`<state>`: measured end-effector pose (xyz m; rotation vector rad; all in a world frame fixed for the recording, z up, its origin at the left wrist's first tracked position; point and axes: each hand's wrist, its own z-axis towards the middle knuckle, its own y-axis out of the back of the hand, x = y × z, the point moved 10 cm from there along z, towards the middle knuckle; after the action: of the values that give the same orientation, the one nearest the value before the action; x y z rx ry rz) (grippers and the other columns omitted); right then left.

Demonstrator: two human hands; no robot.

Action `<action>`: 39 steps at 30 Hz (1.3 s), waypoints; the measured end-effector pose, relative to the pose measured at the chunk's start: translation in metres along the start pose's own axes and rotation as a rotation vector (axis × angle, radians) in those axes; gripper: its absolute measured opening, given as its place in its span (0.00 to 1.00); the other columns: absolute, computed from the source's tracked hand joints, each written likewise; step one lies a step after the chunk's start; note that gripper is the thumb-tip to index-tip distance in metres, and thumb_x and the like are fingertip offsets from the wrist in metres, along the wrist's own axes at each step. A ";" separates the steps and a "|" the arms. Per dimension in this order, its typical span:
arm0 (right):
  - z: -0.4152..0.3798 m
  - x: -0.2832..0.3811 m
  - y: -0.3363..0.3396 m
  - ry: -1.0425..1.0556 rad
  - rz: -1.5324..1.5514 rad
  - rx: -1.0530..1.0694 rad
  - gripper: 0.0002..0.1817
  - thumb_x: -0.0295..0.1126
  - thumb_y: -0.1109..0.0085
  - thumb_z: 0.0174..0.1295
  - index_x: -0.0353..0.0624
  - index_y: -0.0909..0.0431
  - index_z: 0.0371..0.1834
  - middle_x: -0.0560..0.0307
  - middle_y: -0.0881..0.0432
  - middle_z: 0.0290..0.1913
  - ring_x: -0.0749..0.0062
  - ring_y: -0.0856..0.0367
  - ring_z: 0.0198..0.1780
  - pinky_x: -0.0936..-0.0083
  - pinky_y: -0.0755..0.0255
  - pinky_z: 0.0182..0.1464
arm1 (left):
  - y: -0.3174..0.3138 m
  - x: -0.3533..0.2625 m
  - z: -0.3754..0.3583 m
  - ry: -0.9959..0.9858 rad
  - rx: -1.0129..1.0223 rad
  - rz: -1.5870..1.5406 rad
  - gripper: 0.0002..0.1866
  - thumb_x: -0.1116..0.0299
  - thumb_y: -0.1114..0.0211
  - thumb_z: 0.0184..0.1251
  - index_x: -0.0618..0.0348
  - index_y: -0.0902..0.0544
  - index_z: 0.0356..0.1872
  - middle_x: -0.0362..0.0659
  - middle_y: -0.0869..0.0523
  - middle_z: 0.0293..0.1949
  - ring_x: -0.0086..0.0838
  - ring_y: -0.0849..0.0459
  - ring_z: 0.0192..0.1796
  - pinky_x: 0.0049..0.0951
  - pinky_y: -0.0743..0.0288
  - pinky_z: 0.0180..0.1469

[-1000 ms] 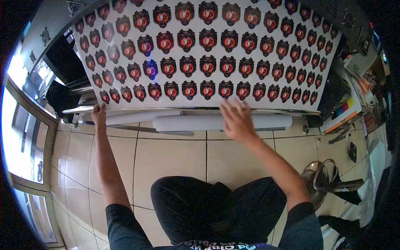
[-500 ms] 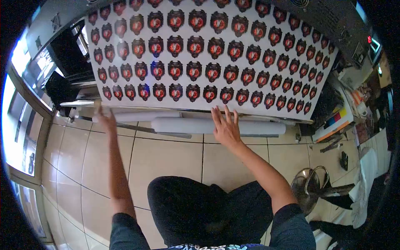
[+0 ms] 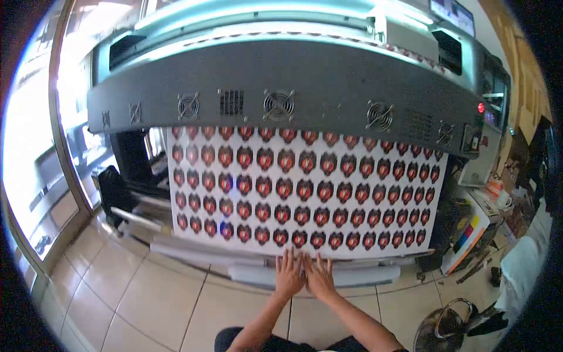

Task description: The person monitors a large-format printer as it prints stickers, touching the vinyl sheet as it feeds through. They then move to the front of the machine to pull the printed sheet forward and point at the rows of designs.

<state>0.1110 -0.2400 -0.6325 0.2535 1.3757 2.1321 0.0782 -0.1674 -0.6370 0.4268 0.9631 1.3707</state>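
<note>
A white printed sheet [image 3: 275, 202] hangs from a large-format printer [image 3: 328, 73], covered in rows of black-and-red emblems. At the middle of its lower edge, my left hand [image 3: 290, 277] lies flat with fingers stretched out and slightly apart. My right hand [image 3: 319, 278] is right beside it, also open, its fingertips at the same edge. Both hands appear to press on the sheet's edge, along a thin bar [image 3: 375, 257]. Behind and below my hands is a white roll [image 3: 363, 274], partly hidden by them.
Another pale roll [image 3: 193, 253] extends to the left, near a metal rod [image 3: 138, 219]. A box with coloured stripes [image 3: 466, 240] stands at the right, near a round metal stool base [image 3: 437, 331]. Tiled floor [image 3: 146, 299] lies below, and glass doors [image 3: 35, 176] are at far left.
My left hand has moved right from the sheet's left end to beside my right hand. The camera view has tilted up, bringing the printer body into sight.
</note>
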 end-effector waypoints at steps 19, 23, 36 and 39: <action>-0.030 -0.050 0.008 -0.241 0.181 0.130 0.49 0.39 0.36 0.50 0.57 0.52 0.77 0.45 0.56 0.78 0.44 0.54 0.77 0.26 0.57 0.66 | -0.008 0.002 -0.011 -0.042 0.161 0.132 0.48 0.52 0.35 0.54 0.48 0.47 0.75 0.51 0.51 0.76 0.45 0.54 0.78 0.69 0.73 0.71; -0.029 -0.052 0.002 -0.273 0.182 0.112 0.49 0.43 0.36 0.53 0.44 0.52 0.76 0.47 0.54 0.78 0.42 0.55 0.76 0.28 0.57 0.67 | -0.017 0.005 -0.011 -0.016 0.157 0.124 0.48 0.51 0.35 0.53 0.49 0.47 0.76 0.52 0.53 0.76 0.52 0.58 0.77 0.70 0.73 0.70; -0.031 -0.045 -0.010 -0.393 0.186 0.163 0.57 0.46 0.32 0.49 0.42 0.59 0.77 0.30 0.63 0.76 0.33 0.64 0.76 0.23 0.63 0.65 | -0.013 0.012 -0.016 0.014 0.128 0.070 0.49 0.54 0.32 0.51 0.38 0.48 0.76 0.63 0.56 0.75 0.62 0.62 0.76 0.71 0.68 0.69; -0.032 -0.045 -0.011 -0.360 0.181 0.133 0.58 0.46 0.30 0.47 0.42 0.60 0.77 0.30 0.63 0.76 0.32 0.64 0.76 0.24 0.62 0.65 | -0.013 0.014 -0.016 0.036 0.145 0.069 0.50 0.53 0.33 0.52 0.37 0.50 0.76 0.62 0.57 0.75 0.63 0.61 0.76 0.71 0.66 0.69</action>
<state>0.1372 -0.2863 -0.6498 0.8005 1.3193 2.0104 0.0723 -0.1616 -0.6603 0.5502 1.0896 1.3790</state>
